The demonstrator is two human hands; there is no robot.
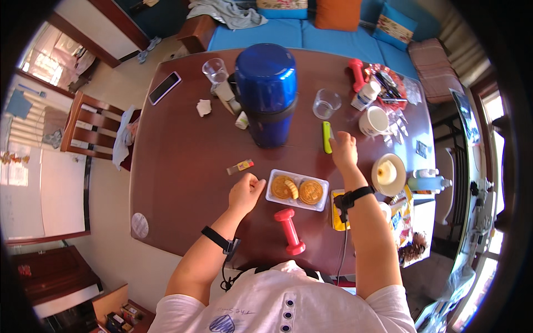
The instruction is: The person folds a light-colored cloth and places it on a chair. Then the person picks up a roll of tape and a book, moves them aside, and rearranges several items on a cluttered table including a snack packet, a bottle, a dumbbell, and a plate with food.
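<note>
My left hand (pixel 245 192) hovers over or rests on the table, its fingers curled in and nothing visible in it. Right of its thumb lies a clear plastic tray (pixel 296 204) with round, stamped pastries (pixel 311 192) in two compartments. A curved yellow piece (pixel 291 188) leans on the left pastry. Above this hand is a small packet or tube (pixel 240 167) with a yellow label. My right hand (pixel 345 150) has its fingers loosely bent, beside a green-handled folding knife (pixel 327 137). Whether its fingertips touch the knife, I cannot tell.
A big blue vacuum flask (pixel 266 95) stands mid-table. Around it are glass cups (pixel 327 104), a phone (pixel 165 88) and a paper cup (pixel 373 121). A red dumbbell (pixel 290 232) lies close to my body. At right, a bowl (pixel 388 175) holds a pale food piece. A cable hangs from my right wrist strap.
</note>
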